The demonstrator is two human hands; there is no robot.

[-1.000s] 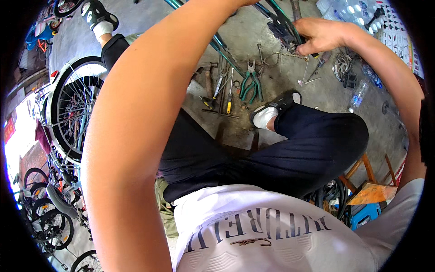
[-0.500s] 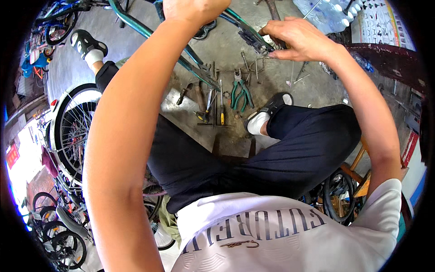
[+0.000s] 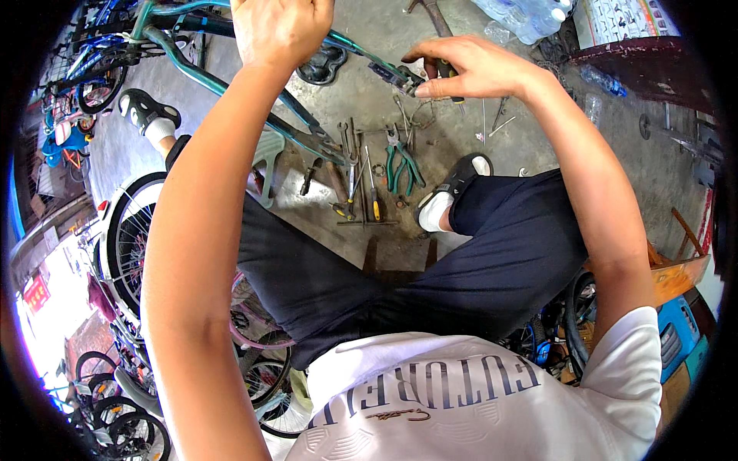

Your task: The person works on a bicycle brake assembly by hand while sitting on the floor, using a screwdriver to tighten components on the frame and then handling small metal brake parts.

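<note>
A green bicycle frame without wheels at this end stretches across the upper left. My left hand is closed around it at the top edge, its fingertips cut off. My right hand curls at the narrow rear end of the frame, thumb and forefinger beside the metal end piece. A dark handle with some yellow shows between these fingers; whether it is gripped cannot be seen. Below lie green-handled pliers, a yellow-handled screwdriver and several wrenches on the floor.
A hammer lies beyond my right hand. Clear plastic bottles stand at the top right. Bicycles crowd the left side, and a green stool stands under the frame. My shoes flank the tools.
Both hands and the bicycle frame have shifted left in the view, along with the scene's slight shift. The right hand stays at the frame's rear end.
</note>
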